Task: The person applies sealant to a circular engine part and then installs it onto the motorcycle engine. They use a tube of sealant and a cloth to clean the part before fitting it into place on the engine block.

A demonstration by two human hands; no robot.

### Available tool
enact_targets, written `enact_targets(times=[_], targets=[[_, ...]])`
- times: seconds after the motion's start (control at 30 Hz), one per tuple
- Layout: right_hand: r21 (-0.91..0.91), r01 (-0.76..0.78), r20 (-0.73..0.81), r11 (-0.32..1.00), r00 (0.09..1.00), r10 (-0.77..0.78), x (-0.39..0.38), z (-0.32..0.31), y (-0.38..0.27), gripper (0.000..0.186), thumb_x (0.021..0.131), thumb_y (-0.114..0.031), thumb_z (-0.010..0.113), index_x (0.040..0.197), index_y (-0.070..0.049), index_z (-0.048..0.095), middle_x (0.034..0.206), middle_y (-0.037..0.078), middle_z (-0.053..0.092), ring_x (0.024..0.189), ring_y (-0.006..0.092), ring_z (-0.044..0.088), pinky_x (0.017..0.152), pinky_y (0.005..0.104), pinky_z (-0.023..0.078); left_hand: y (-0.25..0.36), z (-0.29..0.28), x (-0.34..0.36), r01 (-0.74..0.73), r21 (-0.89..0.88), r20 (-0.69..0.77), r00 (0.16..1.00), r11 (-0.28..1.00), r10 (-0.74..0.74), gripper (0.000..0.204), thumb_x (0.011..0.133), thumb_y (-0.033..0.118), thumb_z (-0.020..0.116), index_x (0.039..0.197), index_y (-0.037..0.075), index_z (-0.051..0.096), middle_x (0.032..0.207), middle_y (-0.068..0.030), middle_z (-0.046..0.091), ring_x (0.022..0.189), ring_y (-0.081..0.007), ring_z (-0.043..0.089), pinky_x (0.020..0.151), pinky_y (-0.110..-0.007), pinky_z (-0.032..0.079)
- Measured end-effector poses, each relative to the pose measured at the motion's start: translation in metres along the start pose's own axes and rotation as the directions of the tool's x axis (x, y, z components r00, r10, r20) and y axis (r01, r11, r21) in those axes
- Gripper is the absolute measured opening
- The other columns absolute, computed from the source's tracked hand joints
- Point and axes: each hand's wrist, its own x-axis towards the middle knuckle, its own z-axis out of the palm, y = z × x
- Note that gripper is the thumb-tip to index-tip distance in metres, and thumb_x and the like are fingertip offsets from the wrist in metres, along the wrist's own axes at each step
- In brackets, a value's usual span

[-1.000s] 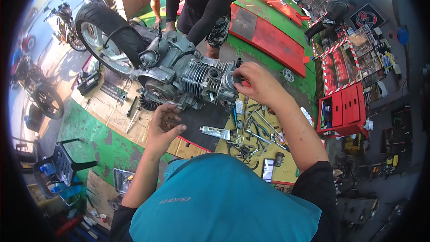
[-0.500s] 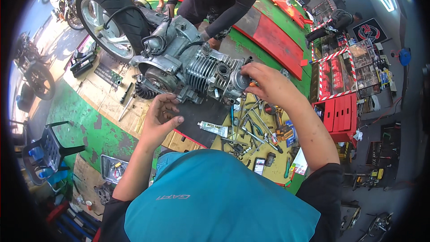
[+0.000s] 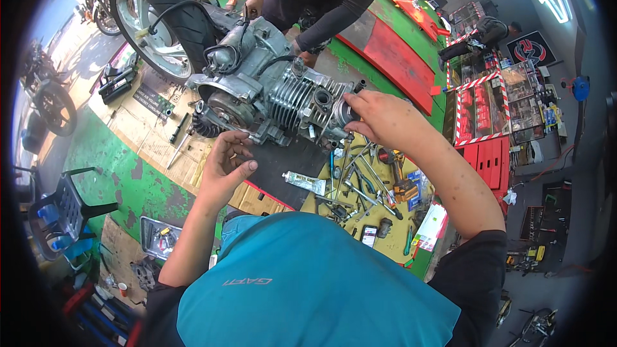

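Note:
A grey metal scooter engine (image 3: 292, 99) with a finned cylinder lies in front of me, its rear wheel (image 3: 191, 29) attached at the upper left. At the right end of the cylinder head, my right hand (image 3: 389, 119) grips a round metal cover (image 3: 340, 113) between thumb and fingers. Part of the cover is hidden behind those fingers. My left hand (image 3: 226, 166) hovers below the engine's fan side, near the lower casing, its curved fingers apart and nothing in them. Across the engine, a person in black (image 3: 328, 0) has both hands by the casing.
Several wrenches and other hand tools lie on a yellow mat (image 3: 315, 204), with a yellow-black power tool (image 3: 403, 187) and a phone (image 3: 369, 236). A white tube (image 3: 304, 182) is left of them. A metal tray (image 3: 152, 234) and dark plastic chair (image 3: 72, 209) stand left.
My left hand has shifted slightly left and up. My right hand keeps its grip on the round cover with a small turn, and the view has moved a little.

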Motion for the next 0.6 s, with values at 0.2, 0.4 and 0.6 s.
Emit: enact_targets(times=[0.2,0.4,0.6], targets=[[0.077,-0.173,0.068,0.982,0.983,0.168,0.005,0.009,-0.006,0.06,0.093,-0.041,0.067,0.131,0.004,0.056,0.103,0.019,0.065,0.096,0.0374,0.065,0.083,0.0453,0.053,-0.001,0.001,-0.002,-0.002,-0.006,-0.007,1.0,1.0,0.002,0.054,0.084,0.012,0.077,0.13,0.005,0.05,0.12,-0.0044,0.054,0.103,-0.0135,0.055,0.088,-0.028,0.047],[0.045,-0.129,-0.108,0.991,0.985,0.133,-0.007,0.016,-0.006,0.052,0.092,-0.037,0.067,0.124,0.003,0.059,0.104,0.021,0.064,0.101,0.0375,0.063,0.089,0.0467,0.05,-0.004,0.0,0.0,0.002,-0.006,0.002,1.0,1.0,-0.002,0.052,0.085,0.012,0.077,0.129,0.005,0.051,0.119,-0.0045,0.055,0.102,-0.0134,0.055,0.089,-0.029,0.047],[0.086,0.083,-0.178,0.993,0.982,-0.067,-0.006,0.016,0.003,0.058,0.086,-0.03,0.073,0.131,0.002,0.054,0.106,0.018,0.061,0.105,0.0342,0.061,0.093,0.0446,0.047,-0.004,0.001,0.001,0.008,-0.006,0.01,1.0,1.0,-0.008,0.049,0.086,0.012,0.076,0.128,0.006,0.052,0.118,-0.0041,0.055,0.102,-0.0129,0.054,0.089,-0.028,0.047]])
